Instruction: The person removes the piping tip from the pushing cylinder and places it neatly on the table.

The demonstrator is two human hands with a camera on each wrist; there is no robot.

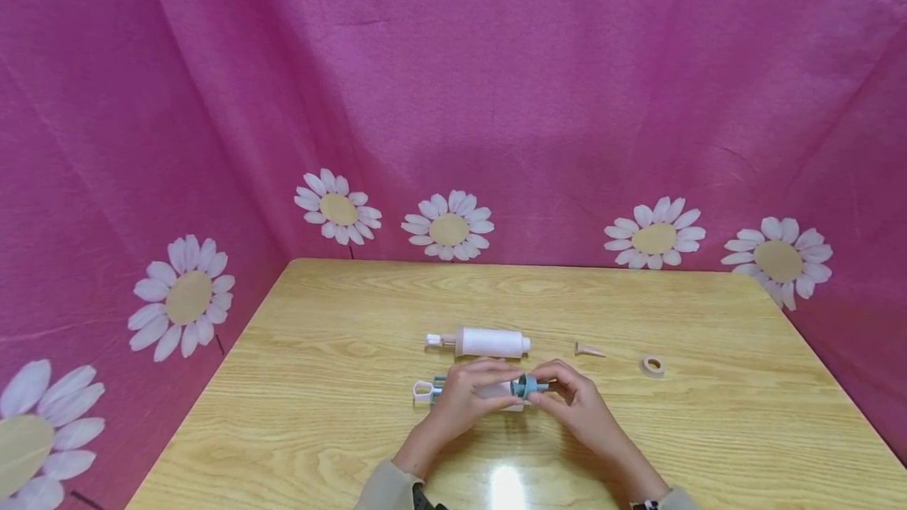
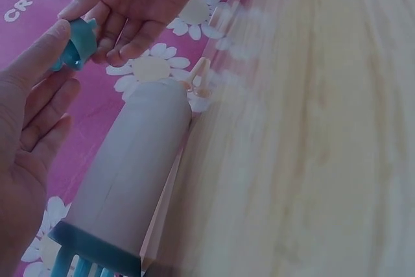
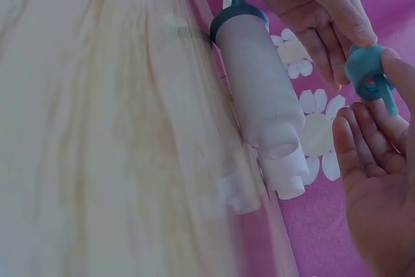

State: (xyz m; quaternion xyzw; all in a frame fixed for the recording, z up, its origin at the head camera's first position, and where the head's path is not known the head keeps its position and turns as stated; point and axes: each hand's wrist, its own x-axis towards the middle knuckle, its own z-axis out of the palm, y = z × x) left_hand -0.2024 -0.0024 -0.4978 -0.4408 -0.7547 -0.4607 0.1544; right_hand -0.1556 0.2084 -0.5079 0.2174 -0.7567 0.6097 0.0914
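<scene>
Both hands meet over the table on a small teal screw cap [image 3: 364, 63], with a thin teal nozzle [image 3: 387, 98] sticking out of it. My left hand [image 1: 464, 396] pinches the cap from the left between thumb and fingertips. From the right, the thumb and fingertips of my right hand [image 1: 577, 404] pinch the same cap and nozzle. Below the hands a syringe-like icing press [image 2: 133, 167] lies on its side, with a pale barrel and teal end. Its white pull handle [image 1: 423, 391] points left. The left hand partly covers the barrel in the head view.
A second icing press [image 1: 492, 342], white with a beige end, lies just behind. To its right are a small beige cone nozzle [image 1: 590, 349] and a beige ring [image 1: 653, 366]. The wooden table [image 1: 340, 447] is bordered by a pink flowered cloth [image 1: 538, 101].
</scene>
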